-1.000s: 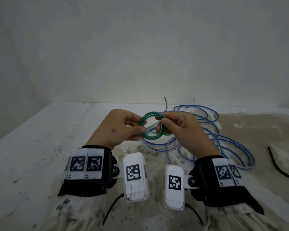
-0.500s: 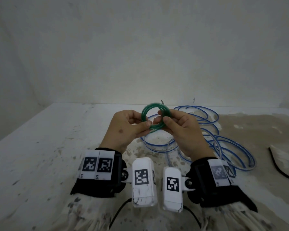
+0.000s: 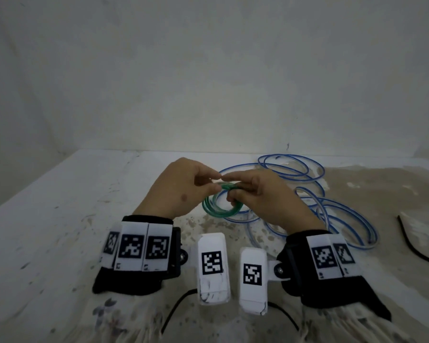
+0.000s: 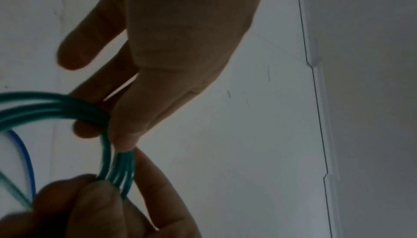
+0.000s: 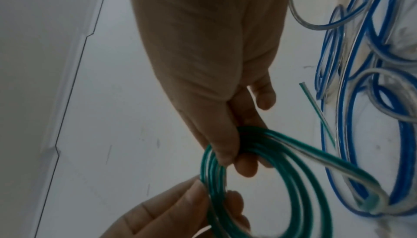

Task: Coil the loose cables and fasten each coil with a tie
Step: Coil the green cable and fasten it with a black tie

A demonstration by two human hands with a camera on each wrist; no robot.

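Observation:
A small green cable coil (image 3: pixel 217 209) hangs above the table between both hands, tipped almost flat. My left hand (image 3: pixel 208 184) pinches its far rim between thumb and fingers, which the left wrist view shows closely as the left hand (image 4: pixel 108 133) on the coil (image 4: pixel 119 167). Right beside it my right hand (image 3: pixel 235 191) grips the same rim. In the right wrist view the right hand (image 5: pixel 235 161) has thumb and fingers round the strands of the coil (image 5: pixel 259 188). A loose green end (image 5: pixel 315 113) sticks out beyond the fingers. I see no tie on the coil.
A long blue cable (image 3: pixel 332 211) sprawls in loose loops on the table (image 3: pixel 60 219) behind and right of the hands. Thin black strips (image 3: pixel 411 246) lie at the right edge. A wall closes off the table's far side.
The green coil stood upright facing me, was lifted a little, and now is tipped nearly flat and lower. Both hands stayed on it and turned palm down.

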